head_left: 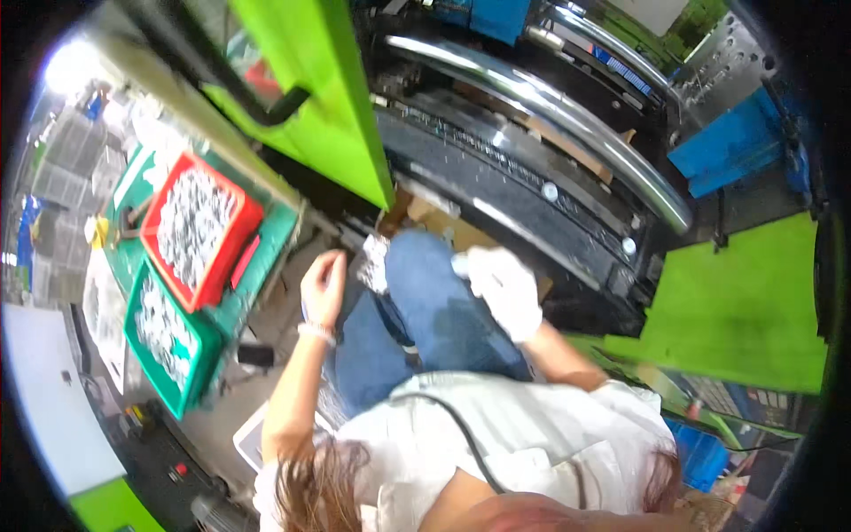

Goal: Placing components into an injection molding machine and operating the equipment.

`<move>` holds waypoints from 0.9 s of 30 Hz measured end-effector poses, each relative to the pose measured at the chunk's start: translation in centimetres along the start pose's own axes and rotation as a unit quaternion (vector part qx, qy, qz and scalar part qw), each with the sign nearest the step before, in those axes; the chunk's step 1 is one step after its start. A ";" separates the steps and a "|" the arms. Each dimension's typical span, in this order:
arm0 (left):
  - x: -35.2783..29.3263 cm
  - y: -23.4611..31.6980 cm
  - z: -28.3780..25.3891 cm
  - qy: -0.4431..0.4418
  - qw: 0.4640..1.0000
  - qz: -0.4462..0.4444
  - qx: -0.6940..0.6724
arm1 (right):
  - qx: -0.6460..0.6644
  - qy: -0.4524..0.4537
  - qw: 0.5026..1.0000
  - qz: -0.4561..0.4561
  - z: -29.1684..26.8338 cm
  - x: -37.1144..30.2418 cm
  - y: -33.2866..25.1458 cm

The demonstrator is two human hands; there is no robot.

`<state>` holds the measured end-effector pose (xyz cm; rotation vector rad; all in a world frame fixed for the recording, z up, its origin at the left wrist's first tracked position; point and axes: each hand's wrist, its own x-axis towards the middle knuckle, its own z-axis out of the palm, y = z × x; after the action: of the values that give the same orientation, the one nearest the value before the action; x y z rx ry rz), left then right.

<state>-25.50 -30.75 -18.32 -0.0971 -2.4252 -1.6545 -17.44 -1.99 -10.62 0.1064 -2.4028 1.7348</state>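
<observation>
My left hand (324, 285) is bare, with a pale bracelet at the wrist. It hangs beside my left knee, fingers curled in, and nothing shows between them. My right hand (505, 291) wears a white glove and rests over my right thigh. Its fingers are bent around a small pale piece (460, 264) that is too blurred to name. Between my left hand and my knee lies a shiny silvery heap or bag (375, 264); I cannot tell which.
On a green-topped table (275, 232) at left stand a red crate (215, 282) and a green crate (206, 356), both with many small grey-white parts. Ahead is a machine with a thick chrome bar (532, 89). Its green door (341, 115) stands at left, a green panel (745, 301) at right.
</observation>
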 end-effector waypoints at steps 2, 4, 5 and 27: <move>-1.8 5.8 0.6 -0.106 0.987 0.115 0.022 | 0.173 -0.030 0.983 -0.053 -0.3 1.8 -4.1; -3.7 13.7 0.6 -0.167 0.978 0.077 -0.099 | 0.269 -0.040 0.960 0.060 -0.4 2.3 -9.1; -4.4 16.7 0.4 -0.168 0.964 -0.008 -0.207 | 0.297 -0.037 0.951 0.084 -0.2 2.3 -9.9; -6.2 23.4 -2.7 -0.267 0.917 -0.044 -0.293 | 0.314 -0.212 0.925 -0.031 -0.2 0.8 -13.6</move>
<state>-15.12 -24.19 2.71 -0.6087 -2.1671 -2.6319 -15.98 -6.11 2.31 0.6946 -1.9289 2.5957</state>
